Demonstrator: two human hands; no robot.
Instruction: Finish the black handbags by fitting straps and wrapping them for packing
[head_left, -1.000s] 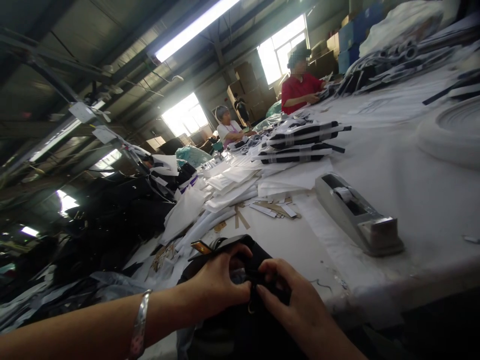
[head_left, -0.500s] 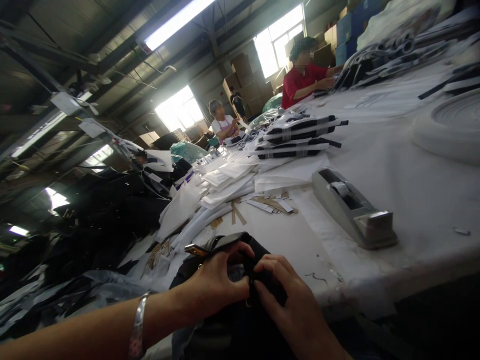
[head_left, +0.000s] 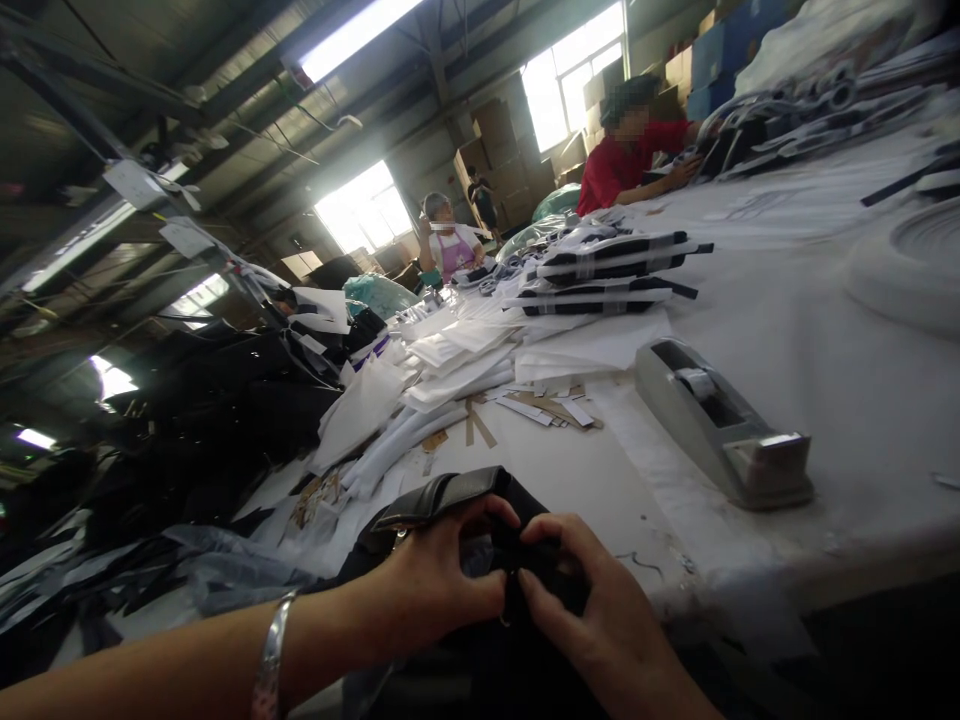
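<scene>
A black bag (head_left: 474, 484) with a smooth leather-like band along its top stands at the table's near edge, its lower part lost in dark shadow. My left hand (head_left: 439, 580), with a silver bangle on the wrist, reaches over it, thumb and fingers closed on the dark edge. From the right, my right hand (head_left: 600, 600) pinches the same edge, its thumb close to the left thumb. A small shiny metal piece (head_left: 504, 620) shows just below the thumbs. Exactly what the fingertips grip is too dark to make out.
A grey tape dispenser (head_left: 720, 430) stands right of the bag. Beyond lie white paper sheets (head_left: 450, 365), card strips (head_left: 551, 408) and bundled black strips (head_left: 611, 260). A white coil (head_left: 911, 270) sits far right. One co-worker (head_left: 630, 160) wears red; another (head_left: 454, 245) wears an apron.
The gold-coloured metal piece by my left hand is now out of sight, and the bag's top band lies flatter there. Both hands stay at the edge. The co-worker in red leans further right.
</scene>
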